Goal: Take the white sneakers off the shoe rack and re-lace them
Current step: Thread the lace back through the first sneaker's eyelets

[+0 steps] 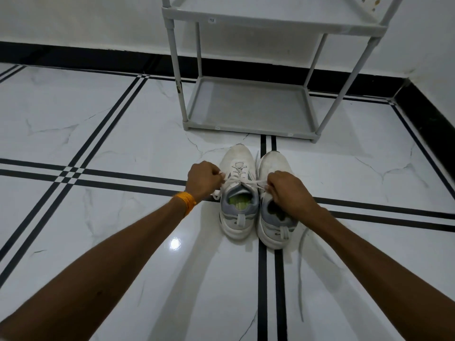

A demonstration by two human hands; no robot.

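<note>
Two bare forearms are seen reaching fwd from the bottom corners, over a glossy white marble-look tiled floor (103,134) w/ paired black inlay lines. A loose lace (300,274) is trailed along the floor just beside the right forearm, running back from the right-hand sneaker (273,200). An orange thread band (186,201) is worn on the left wrist. The two white sneakers are set side by side on the floor, touching, heels toward the camera, toes toward the rack. The left hand (202,181) is closed in a fist on one end of the lace of the left-hand sneaker (237,193); the right hand (288,190) is closed on the other end, held over the collar of the right-hand sneaker. The tied lace (242,181) is stretched taut between the fists, across the tongue; crossings are visible through the eyelets below it. Grey heel panels and a greenish insole are shown in the left-hand sneaker. Whether the right-hand sneaker is laced at all cannot be told, as its throat is covered by the hand. Just beyond the toes, apart from them, a grey shoe rack (246,104) is stood against the white wall, w/ a black skirting (73,55) behind it.
</note>
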